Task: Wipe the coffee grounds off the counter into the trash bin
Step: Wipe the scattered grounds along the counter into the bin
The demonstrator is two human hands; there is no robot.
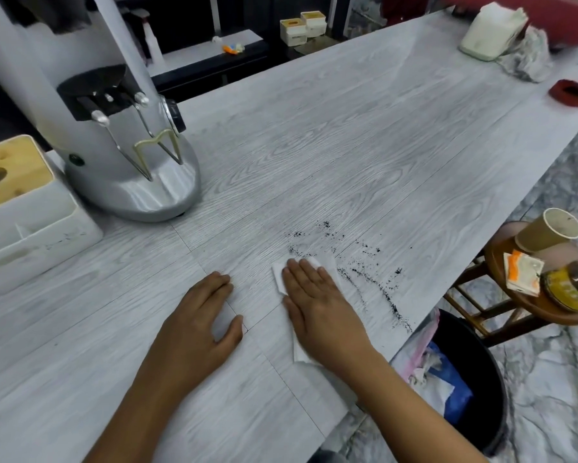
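Dark coffee grounds (364, 272) lie scattered in streaks on the grey wood-grain counter (314, 145), running toward its right edge. My right hand (317, 305) lies flat, fingers together, pressing a white paper tissue (327, 262) onto the counter just left of the grounds. Resting palm down on bare counter to the left is my left hand (200, 322), holding nothing. A black trash bin (481, 379) with crumpled paper and blue and pink wrappers stands on the floor below the counter's right edge.
A silver coffee grinder (114, 128) stands at the back left, beside a white tissue box with a wooden lid (23, 208). A wooden stool (528, 295) on the right carries a paper cup (548, 233), sachets and a jar. A red dish (571, 93) and white container (491, 31) sit far right.
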